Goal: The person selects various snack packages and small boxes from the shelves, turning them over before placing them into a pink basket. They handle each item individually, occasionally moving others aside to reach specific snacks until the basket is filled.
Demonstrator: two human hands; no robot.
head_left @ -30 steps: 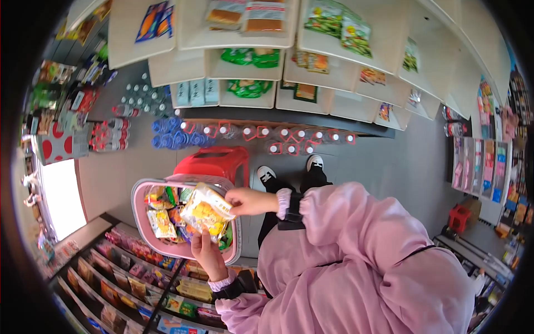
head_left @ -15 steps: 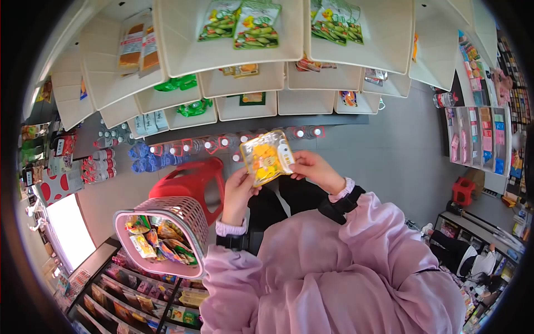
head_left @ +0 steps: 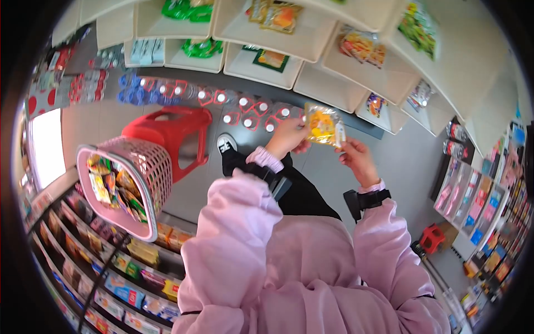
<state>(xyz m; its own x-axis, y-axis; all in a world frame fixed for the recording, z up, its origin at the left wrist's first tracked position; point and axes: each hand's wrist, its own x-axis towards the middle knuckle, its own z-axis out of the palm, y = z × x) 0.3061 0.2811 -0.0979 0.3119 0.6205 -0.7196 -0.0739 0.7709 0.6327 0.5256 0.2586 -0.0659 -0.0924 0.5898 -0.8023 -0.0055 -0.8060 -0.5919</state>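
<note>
A yellow snack packet (head_left: 324, 124) in clear, shiny wrap is held up in front of my body. My left hand (head_left: 289, 135) grips its left edge with bent fingers. At the lower right corner, my right hand (head_left: 359, 160) pinches the packet between thumb and fingers. Beyond the packet are cream shelf bins (head_left: 328, 86). To my left, a pink basket (head_left: 157, 172) with several colourful snack packets (head_left: 114, 186) rests tilted on a red plastic stool (head_left: 189, 125).
Bottles with white caps and red handles (head_left: 245, 106) line the floor under the bins. Racks of packaged goods (head_left: 117, 273) stand at the lower left. A display shelf (head_left: 473, 200) and another red stool (head_left: 432, 239) are on the right.
My view has turned, so the basket and bins sit differently in the frame. The packet, still in both hands, has shifted right in view and slightly up.
</note>
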